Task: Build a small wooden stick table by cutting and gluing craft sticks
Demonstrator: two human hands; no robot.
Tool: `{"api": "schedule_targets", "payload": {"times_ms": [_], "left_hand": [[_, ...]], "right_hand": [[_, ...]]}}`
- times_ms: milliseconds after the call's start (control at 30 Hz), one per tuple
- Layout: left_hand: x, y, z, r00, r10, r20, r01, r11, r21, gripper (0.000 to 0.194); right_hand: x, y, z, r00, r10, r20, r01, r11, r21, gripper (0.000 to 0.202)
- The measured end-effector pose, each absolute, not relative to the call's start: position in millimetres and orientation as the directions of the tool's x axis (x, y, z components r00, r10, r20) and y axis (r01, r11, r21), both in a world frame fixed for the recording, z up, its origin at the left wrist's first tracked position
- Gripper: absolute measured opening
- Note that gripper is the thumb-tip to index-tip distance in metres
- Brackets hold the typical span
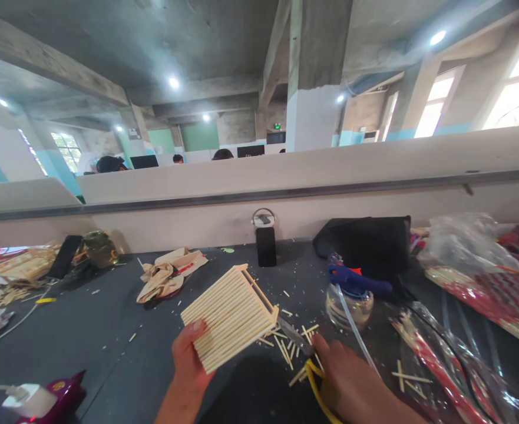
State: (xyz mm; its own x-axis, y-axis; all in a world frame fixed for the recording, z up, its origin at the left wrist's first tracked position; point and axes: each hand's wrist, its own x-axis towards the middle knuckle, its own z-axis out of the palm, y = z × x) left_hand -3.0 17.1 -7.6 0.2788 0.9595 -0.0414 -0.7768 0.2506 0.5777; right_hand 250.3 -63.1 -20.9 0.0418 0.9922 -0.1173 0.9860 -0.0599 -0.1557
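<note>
My left hand grips a small panel of pale wooden sticks laid side by side, thumb on its upper face. The panel is tilted, with a narrow frame of sticks along its right side. My right hand is closed around yellow-handled scissors, whose metal blades reach to the panel's lower right corner. Whether the blades touch a stick I cannot tell. Cut stick pieces lie scattered on the dark table beneath the blades. Part of the scissor handle is hidden by my right hand.
A blue glue gun rests on a glass jar at the right. Bagged sticks lie beyond my right hand. A black phone stands by the partition. Crumpled brown paper and a white plug are left.
</note>
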Motion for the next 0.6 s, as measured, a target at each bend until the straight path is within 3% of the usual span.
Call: {"api": "schedule_targets", "payload": {"times_ms": [133, 300, 433, 500, 600], "left_hand": [[-1.0, 16.3, -5.0, 0.296, 0.955, -0.021, -0.792, 0.258, 0.553, 0.053], [-1.0, 15.3, -5.0, 0.302, 0.953, -0.035, -0.798, 0.273, 0.537, 0.05], [-3.6, 17.8, -8.3, 0.269, 0.962, -0.052, -0.813, 0.256, 0.524, 0.048], [-4.4, 18.9, -10.5, 0.26, 0.964, -0.055, -0.814, 0.249, 0.525, 0.045], [-3.8, 19.8, -14.5, 0.277, 0.959, -0.055, -0.801, 0.263, 0.537, 0.04]], "right_hand": [[259.8, -64.6, -30.6, 0.004, 1.0, -0.012, 0.945, -0.008, -0.326, 0.046], [260.5, -66.6, -46.9, 0.116, 0.993, -0.038, 0.816, -0.117, -0.565, 0.039], [251.9, -73.2, -48.5, 0.158, 0.987, -0.014, 0.444, -0.084, -0.892, 0.022], [247.9, -77.8, -44.5, 0.158, 0.985, -0.067, 0.246, -0.105, -0.963, 0.025], [244.1, -80.4, -35.6, 0.168, 0.985, -0.043, 0.122, -0.064, -0.99, 0.04]]}}
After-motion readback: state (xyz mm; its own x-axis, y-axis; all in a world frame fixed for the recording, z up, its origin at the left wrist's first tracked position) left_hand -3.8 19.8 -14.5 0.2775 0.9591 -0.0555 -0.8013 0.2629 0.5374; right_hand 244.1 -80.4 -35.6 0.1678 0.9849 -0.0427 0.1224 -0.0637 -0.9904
